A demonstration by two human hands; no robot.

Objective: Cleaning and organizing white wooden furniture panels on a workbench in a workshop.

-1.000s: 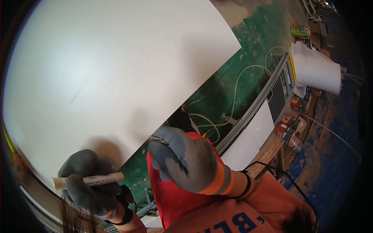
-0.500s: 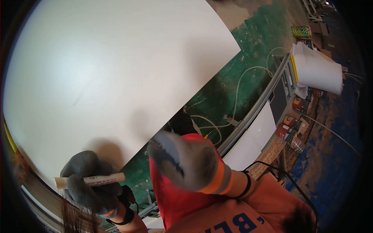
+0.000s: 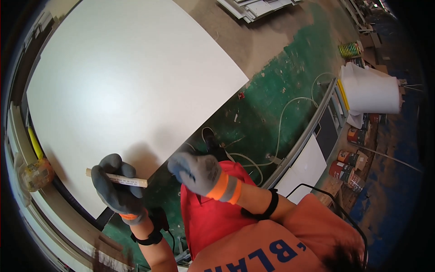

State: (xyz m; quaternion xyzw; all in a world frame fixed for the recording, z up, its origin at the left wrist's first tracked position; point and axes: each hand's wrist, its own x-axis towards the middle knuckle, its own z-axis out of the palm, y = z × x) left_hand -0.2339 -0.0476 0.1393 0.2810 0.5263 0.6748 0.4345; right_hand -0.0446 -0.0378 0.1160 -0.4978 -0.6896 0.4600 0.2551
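Observation:
My left hand (image 3: 118,185), in a grey glove with an orange cuff, is closed around a pale cream, pen-thick cylinder (image 3: 131,181) with small print on it. It is over the near edge of a large, smooth white board (image 3: 131,86). To its right, my right hand (image 3: 198,173), gloved the same way, is closed in front of my red apron (image 3: 208,213), just off the board's right edge. Its fingers curl inward, and whatever they may hold is hidden.
A yellow-handled tool (image 3: 34,143) and a roll of clear tape (image 3: 37,175) are at the left. Pale hoses (image 3: 283,113) cross the green floor (image 3: 272,90). At right stand a metal frame (image 3: 312,106), a white roll (image 3: 371,88) and several cans (image 3: 342,170). Stacked panels (image 3: 256,8) lie far off.
The view has shifted, showing more of the board's far side and the floor. My left hand, still holding the cylinder, is higher and farther right in view. My right hand stays closed.

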